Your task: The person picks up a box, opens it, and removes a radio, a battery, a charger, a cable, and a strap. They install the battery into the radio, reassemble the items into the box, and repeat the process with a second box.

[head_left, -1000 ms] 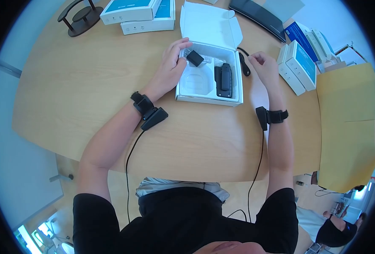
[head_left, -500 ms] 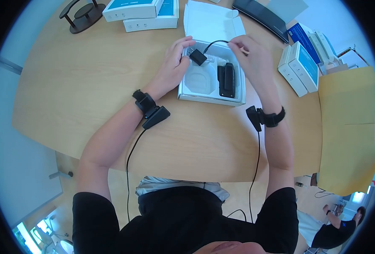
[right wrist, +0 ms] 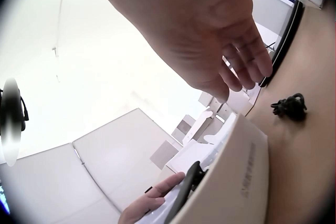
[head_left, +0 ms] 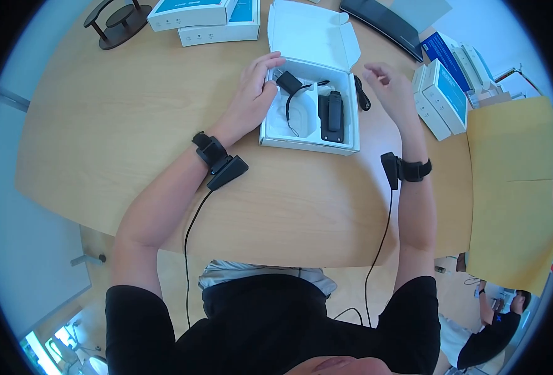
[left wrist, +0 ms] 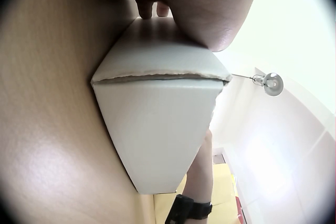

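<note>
An open white box (head_left: 308,149) stands on the table with its lid (head_left: 311,31) folded back. My left hand (head_left: 255,87) holds the box at its left side, thumb at the rim and fingers near the back corner. Inside lie a black power adapter (head_left: 288,82), a short black cable (head_left: 288,110) curving over the left compartment, and a black device with a clip (head_left: 333,115) in the right compartment. To the right of the box my right hand (head_left: 391,92) hovers with loosely bent fingers, holding nothing. A bundled black cable (right wrist: 290,108) lies on the table below it.
White-and-blue boxes (head_left: 220,32) are stacked at the back left, beside a dark stand (head_left: 124,26). More boxes (head_left: 440,94) stand at the right, near a yellow sheet (head_left: 513,187). A long black object (head_left: 383,28) lies behind. Another person (head_left: 492,331) is at the lower right.
My right hand reached over the box with a black cable, let it go and moved back to the right. The cable now lies in the box. My left hand has stayed at the box.
</note>
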